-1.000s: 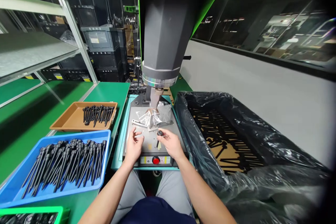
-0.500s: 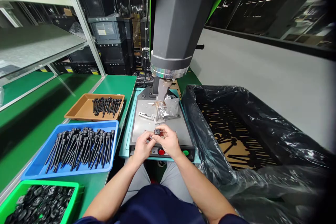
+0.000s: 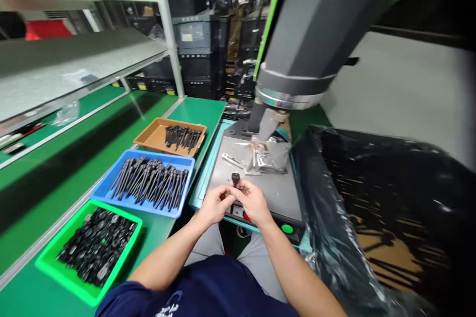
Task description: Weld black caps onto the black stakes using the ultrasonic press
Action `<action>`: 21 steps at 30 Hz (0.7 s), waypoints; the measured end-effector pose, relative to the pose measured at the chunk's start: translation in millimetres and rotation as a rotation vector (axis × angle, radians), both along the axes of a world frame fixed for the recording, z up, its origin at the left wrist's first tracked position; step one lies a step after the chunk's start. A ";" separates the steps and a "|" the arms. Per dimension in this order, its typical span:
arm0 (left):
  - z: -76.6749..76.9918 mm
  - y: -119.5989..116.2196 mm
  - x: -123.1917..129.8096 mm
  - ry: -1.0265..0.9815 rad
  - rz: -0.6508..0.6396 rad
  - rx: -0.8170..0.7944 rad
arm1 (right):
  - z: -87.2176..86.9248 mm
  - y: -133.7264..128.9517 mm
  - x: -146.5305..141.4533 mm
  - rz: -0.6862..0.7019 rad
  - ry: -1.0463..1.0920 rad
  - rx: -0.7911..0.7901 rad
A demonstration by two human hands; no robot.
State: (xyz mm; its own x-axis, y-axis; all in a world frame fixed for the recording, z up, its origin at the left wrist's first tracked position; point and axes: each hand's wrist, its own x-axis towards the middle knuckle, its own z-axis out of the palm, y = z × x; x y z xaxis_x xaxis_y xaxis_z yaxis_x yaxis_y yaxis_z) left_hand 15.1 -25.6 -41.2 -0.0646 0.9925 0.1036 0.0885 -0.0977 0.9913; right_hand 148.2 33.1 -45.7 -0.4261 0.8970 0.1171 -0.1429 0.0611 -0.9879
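A small black part with a round head stands upright between my fingertips, over the front of the machine's grey plate. My left hand pinches it low from the left side. From the right, my right hand has its thumb and fingers closed on the same part, and the two hands touch. Clear plastic film and a small metal fixture lie on the plate beyond the hands, under the machine's grey head.
To the left stand a brown tray and a blue tray of long black parts, and a green tray of small black pieces. A black-lined bin is at the right. A green button sits at the machine's front.
The view has swung left, so the trays and machine appear further right. The black part now shows upright above the fingertips, where before its round face was towards me.
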 end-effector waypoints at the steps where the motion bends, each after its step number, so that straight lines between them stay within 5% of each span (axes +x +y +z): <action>1: 3.3 -4.9 -3.0 0.020 0.018 -0.007 | -1.8 -1.4 -3.8 0.022 0.004 -0.012; 6: 26.9 -36.5 -42.8 0.282 0.200 0.045 | -1.9 -6.8 -12.2 0.105 -0.014 -0.056; 10: 38.1 -58.7 -111.1 0.543 0.466 -0.002 | -2.8 -8.1 -4.6 0.076 -0.052 -0.135; 13: 33.4 -65.7 -169.6 0.715 0.670 -0.230 | -5.9 -8.8 2.1 0.048 -0.070 -0.172; 16: 21.4 -65.6 -212.5 0.893 0.705 -0.485 | -8.2 -10.0 6.1 0.032 -0.085 -0.197; 21: 0.7 -57.0 -235.0 0.976 0.645 -0.591 | -8.8 -13.1 11.3 0.012 -0.106 -0.219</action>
State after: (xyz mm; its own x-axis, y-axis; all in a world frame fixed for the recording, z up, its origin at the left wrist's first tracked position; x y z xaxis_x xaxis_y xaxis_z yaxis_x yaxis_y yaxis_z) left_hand -219.8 -82.6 -40.5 -0.6885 0.7227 -0.0600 0.6569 0.6565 0.3708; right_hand 159.4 20.0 -54.5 -0.4368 0.8907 -0.1260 -0.0369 -0.1577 -0.9868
